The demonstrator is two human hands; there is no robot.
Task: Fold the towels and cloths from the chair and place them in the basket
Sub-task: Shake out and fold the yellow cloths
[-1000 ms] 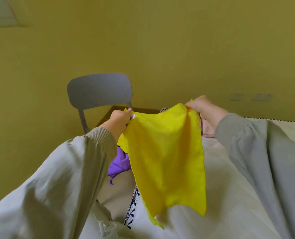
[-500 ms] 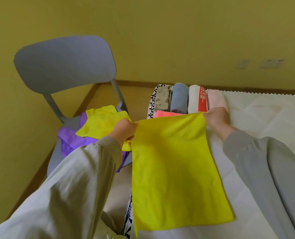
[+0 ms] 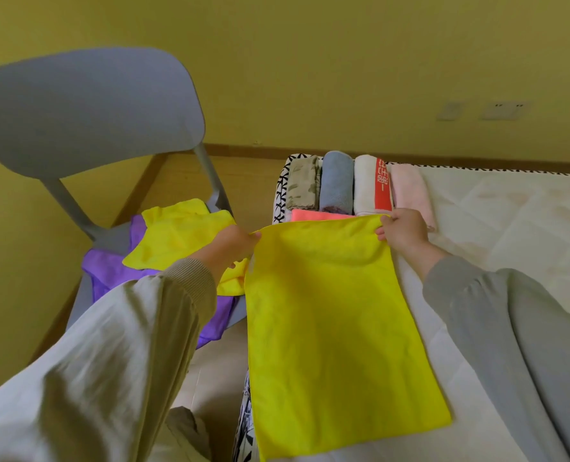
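Cloth (image 3: 337, 328), yellow: a second ago it hung in the air, now it lies flat and smooth on the bed (image 3: 510, 228), its left edge along the bed's side. The left hand (image 3: 230, 248) pinches the 11 o'clock corner and the right hand (image 3: 405, 233) pinches the 1 o'clock corner. Basket (image 3: 280, 195) of rolled towels at 12 o'clock, just past the far edge. Chair (image 3: 87, 108) at 10 o'clock, carrying a second yellow cloth (image 3: 177, 238) over a purple cloth (image 3: 110, 271). Bare bed from 1 to 4 o'clock.
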